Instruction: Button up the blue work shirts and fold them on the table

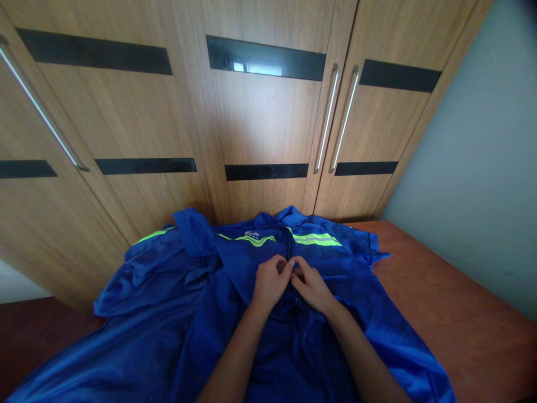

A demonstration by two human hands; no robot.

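Note:
A blue work jacket [356,296] with yellow-green reflective stripes is spread out in front of me, its collar toward the wardrobe. Both hands meet at its front opening, just below the chest stripe. My left hand [272,280] pinches the fabric edge between thumb and fingers. Close against it, my right hand [310,285] is closed on the other side of the same opening, fingertips touching the left ones. Whatever small part lies between the fingertips is hidden. A round dark button [298,300] shows on the front edge below the hands.
More blue clothing [146,313] lies bunched on the left. Behind stands a wooden wardrobe [268,123] with black strips and metal handles [344,120]. The reddish-brown surface [453,302] extends right to a pale wall [482,168].

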